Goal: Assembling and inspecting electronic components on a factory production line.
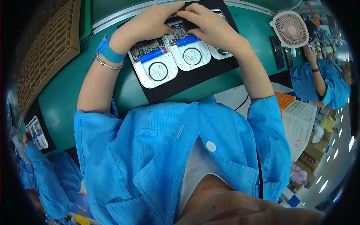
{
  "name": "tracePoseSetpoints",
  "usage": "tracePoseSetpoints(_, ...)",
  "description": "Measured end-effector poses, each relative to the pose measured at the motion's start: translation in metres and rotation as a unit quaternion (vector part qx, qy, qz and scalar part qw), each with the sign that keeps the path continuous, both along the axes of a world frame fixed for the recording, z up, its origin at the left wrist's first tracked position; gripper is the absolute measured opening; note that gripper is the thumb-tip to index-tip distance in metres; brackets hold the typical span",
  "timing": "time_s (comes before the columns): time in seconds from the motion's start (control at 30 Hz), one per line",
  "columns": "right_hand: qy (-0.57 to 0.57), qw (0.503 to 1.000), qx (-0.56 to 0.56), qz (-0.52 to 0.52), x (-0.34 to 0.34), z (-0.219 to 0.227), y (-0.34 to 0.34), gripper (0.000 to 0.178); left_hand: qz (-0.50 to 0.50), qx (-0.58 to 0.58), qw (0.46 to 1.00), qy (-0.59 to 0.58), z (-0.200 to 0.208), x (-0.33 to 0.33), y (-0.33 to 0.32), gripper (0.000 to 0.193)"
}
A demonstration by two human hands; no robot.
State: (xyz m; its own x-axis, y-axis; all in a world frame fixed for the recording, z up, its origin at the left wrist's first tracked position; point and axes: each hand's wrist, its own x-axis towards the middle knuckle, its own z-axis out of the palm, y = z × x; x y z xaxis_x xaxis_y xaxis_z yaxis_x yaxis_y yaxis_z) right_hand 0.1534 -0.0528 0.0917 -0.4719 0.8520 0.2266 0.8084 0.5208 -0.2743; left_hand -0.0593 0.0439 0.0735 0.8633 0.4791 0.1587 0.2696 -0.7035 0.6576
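Note:
Three white device housings lie in a row on a black mat (170, 93). Each has a round speaker grille; the left housing (144, 77) and the middle housing (191, 63) show a blue cylindrical battery and a circuit board, while my right hand and forearm partly cover the right housing (216, 53). Over the middle board my right hand (210, 26) curves its thumb and fingers around a small black part (189, 25). My left hand (152, 21) arches above the left board, fingers stretched toward the right fingertips, thumb apart near the middle board. Its far fingertips are partly hidden.
A brown gridded tray (50, 52) stands at the left of the green bench (62, 108). Right of the mat are a white fan (290, 29) and a dark flat object (276, 52). Co-workers in blue sit on both sides. A white crate (298, 125) stands lower right.

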Motion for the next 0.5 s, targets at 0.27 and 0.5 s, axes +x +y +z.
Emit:
tracePoseSetpoints(0.27, 0.007, 0.993, 0.119, -0.004, -0.019, 0.005, -0.061, 0.023, 0.037, 0.042, 0.992, 0.112, 0.002, 0.003, -0.010, 0.082)
tracePoseSetpoints(0.5, 0.063, 0.994, 0.075, -0.040, -0.046, -0.018, -0.109, 0.034, 0.000, 0.102, 0.992, 0.075, -0.008, 0.002, -0.012, 0.077)
